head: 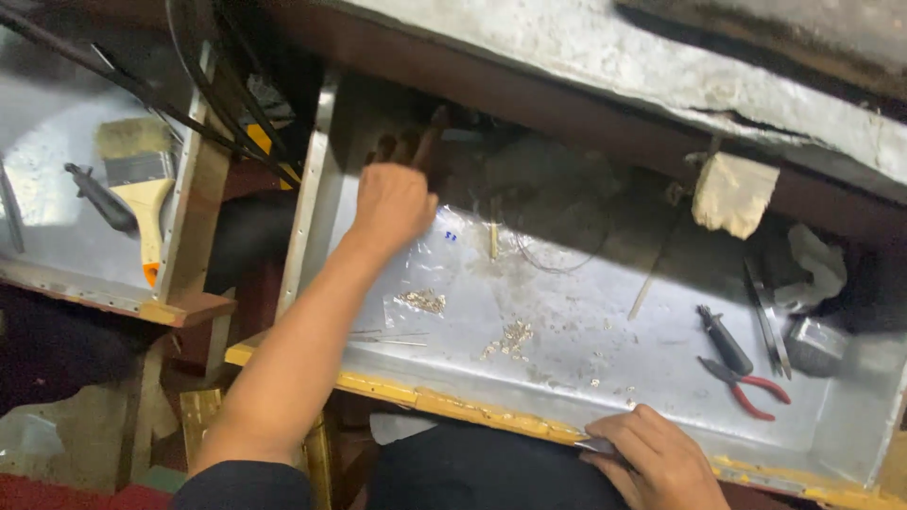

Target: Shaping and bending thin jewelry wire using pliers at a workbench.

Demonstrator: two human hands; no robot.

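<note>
A person is leaning over a shallow metal tray [661, 368], seen from above. The left hand [392, 203] is reaching to the tray's far left corner, where its fingers [408, 149] are disappearing into deep shadow; whether they are open or gripping anything cannot be told. The right hand [657, 458] is resting on the tray's near edge, fingers curled loosely around a small metal piece [598, 444] that is mostly hidden under the hand (its kind is hard to make out). The hand's lower part is cut off by the frame.

Just below the left wrist, a clear plastic bag [425, 283] is lying flat on the tray, holding a little heap of pale metal bits [422, 300]; a small blue mark is showing near its top. More loose scraps [510, 338] are scattered near the middle of the tray, and thin wire [553, 255] is curling in the dim back area.

On the right, red-handled pliers [746, 382] and a dark-handled tool [723, 338] are lying side by side, well apart from both hands. A cream-coloured pad [732, 194] is hanging at the tray's back wall.

To the far left, in a separate tray, a paintbrush [140, 184] with a pale wooden handle is lying beside a dark tool [99, 196]. Black cables [213, 94] are crossing the upper left.
</note>
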